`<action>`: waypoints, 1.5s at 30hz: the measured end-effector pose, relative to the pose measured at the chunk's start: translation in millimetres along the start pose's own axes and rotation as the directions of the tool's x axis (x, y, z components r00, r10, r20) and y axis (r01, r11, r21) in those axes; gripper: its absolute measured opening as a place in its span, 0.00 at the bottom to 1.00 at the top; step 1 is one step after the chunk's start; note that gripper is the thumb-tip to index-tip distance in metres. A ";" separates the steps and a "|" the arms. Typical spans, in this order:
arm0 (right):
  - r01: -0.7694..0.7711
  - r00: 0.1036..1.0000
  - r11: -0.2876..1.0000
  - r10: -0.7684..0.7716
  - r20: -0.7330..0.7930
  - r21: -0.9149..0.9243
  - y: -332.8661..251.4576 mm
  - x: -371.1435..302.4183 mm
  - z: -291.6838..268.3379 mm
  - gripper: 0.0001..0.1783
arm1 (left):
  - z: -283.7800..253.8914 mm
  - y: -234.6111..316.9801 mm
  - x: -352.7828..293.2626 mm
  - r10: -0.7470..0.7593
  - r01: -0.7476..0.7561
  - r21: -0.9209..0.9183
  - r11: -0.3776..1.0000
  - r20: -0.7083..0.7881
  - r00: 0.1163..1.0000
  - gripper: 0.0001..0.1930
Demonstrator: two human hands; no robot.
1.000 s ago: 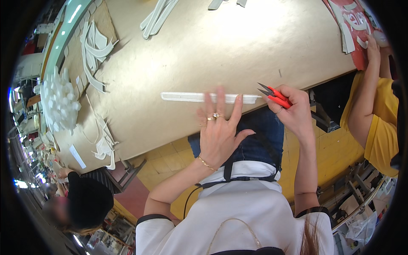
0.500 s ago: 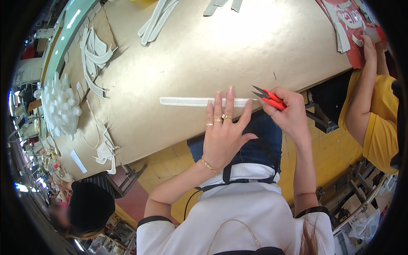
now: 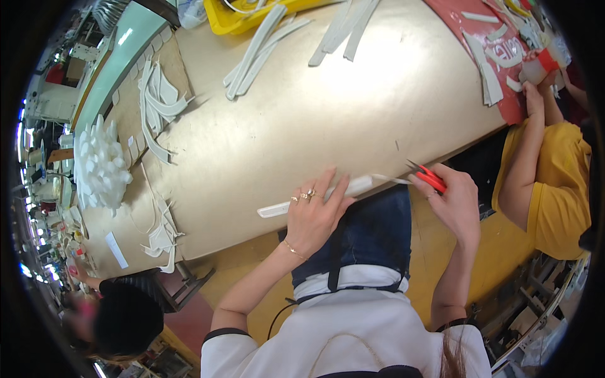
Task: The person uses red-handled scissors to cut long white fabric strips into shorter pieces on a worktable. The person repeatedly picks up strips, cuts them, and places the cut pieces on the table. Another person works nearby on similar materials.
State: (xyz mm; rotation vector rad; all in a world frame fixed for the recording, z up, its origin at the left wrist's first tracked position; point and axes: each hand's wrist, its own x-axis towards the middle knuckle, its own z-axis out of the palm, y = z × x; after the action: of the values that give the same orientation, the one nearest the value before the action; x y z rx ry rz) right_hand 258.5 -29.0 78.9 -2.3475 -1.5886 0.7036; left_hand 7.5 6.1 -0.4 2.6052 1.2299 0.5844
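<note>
A long white stitched strip [image 3: 273, 210] lies near the table's front edge, tilted up towards the right. Across its middle, my left hand [image 3: 313, 217] presses down, fingers stretched out and hiding part of it. My right hand [image 3: 460, 200] holds small red-handled thread snips [image 3: 433, 181], their dark blades pointing up and left. A thin pale band [image 3: 391, 180] runs from the strip's right end to my right thumb and finger, which seem to pinch it.
Pale strips lie in bundles [image 3: 255, 57] at the back, by a yellow tray [image 3: 230, 24]. Curved pieces [image 3: 157, 104] and a white heap [image 3: 101, 167] are on the left. A yellow-sleeved person [image 3: 548, 201] works at a red sheet [image 3: 463, 28] on the right. Another person [image 3: 126, 318] sits lower left.
My right hand has moved right and down with the snips, and a thin band now stretches from the strip's end. The strip has tilted. The whole view has shifted.
</note>
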 end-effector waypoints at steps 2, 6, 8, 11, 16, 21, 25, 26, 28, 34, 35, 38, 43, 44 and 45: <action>-0.065 0.998 0.998 0.065 -0.017 -0.018 5.6 3.8 -15.4 0.21 | -1.5 -1.6 0.7 -0.051 0.049 -0.144 0.988 -0.007 0.999 0.15; -0.065 0.987 0.997 0.057 -0.152 -0.047 6.0 20.6 -36.5 0.23 | -12.8 -7.3 13.8 -0.096 0.082 -0.207 0.975 -0.056 0.994 0.09; 0.009 0.972 0.996 -0.029 -0.234 -0.086 -1.4 42.5 -45.8 0.24 | -23.6 -12.4 26.1 -0.183 0.179 -0.264 0.948 0.011 0.983 0.08; 0.218 0.901 0.976 -0.213 -0.379 -0.031 -22.6 99.1 -48.8 0.23 | -36.1 -22.6 53.3 -0.378 0.487 -0.402 0.775 0.322 0.868 0.11; 0.218 0.789 0.953 -0.299 -0.537 -0.210 -60.1 154.0 -1.4 0.18 | -28.9 -21.9 74.8 -0.295 0.294 -0.081 0.953 -0.003 0.956 0.23; 0.266 0.893 0.959 -0.207 -0.399 0.098 -50.9 94.8 41.0 0.20 | 5.1 -13.6 59.6 -0.115 0.110 -0.128 0.986 -0.031 0.993 0.27; 0.308 0.926 0.932 -0.248 -0.285 0.192 -50.8 56.0 54.5 0.17 | 23.1 -9.3 57.9 -0.144 0.140 -0.071 0.988 -0.055 0.988 0.28; 0.275 0.942 0.941 -0.222 -0.253 0.197 -53.5 53.4 56.1 0.17 | 23.6 -10.4 58.6 -0.154 0.151 -0.095 0.984 -0.020 0.988 0.28; 0.259 0.951 0.943 -0.211 -0.227 0.209 -58.4 50.6 57.6 0.17 | 22.6 -11.2 60.1 -0.149 0.149 -0.132 0.980 0.006 0.989 0.27; 0.227 0.939 0.958 -0.167 -0.300 0.178 -68.7 54.9 63.5 0.14 | 21.0 -10.3 59.5 -0.147 0.147 -0.131 0.981 0.003 0.989 0.27; 0.230 0.938 0.955 -0.166 -0.305 0.185 -69.0 56.0 64.1 0.14 | 21.6 -10.2 59.2 -0.150 0.150 -0.128 0.980 0.009 0.989 0.27; 0.226 0.935 0.955 -0.157 -0.317 0.193 -68.9 56.9 65.4 0.14 | 22.8 -10.4 58.7 -0.157 0.158 -0.115 0.981 0.022 0.987 0.28; 0.245 0.925 0.952 -0.173 -0.339 0.184 -66.7 54.9 67.9 0.15 | 23.7 -10.1 59.6 -0.167 0.170 -0.105 0.980 0.036 0.985 0.28; 0.257 0.917 0.952 -0.185 -0.354 0.166 -66.6 55.0 69.1 0.15 | 24.1 -9.6 59.3 -0.171 0.174 -0.123 0.977 0.037 0.985 0.28; 0.254 0.918 0.953 -0.184 -0.353 0.166 -66.3 55.5 69.8 0.15 | 24.4 -9.7 59.4 -0.174 0.177 -0.139 0.974 0.036 0.984 0.29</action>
State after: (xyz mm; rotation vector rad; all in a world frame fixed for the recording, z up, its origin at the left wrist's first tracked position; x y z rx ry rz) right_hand 186.4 42.0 33.0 -1.9709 -1.5129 0.3759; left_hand 45.5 57.9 -10.0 2.3512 1.3415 0.5834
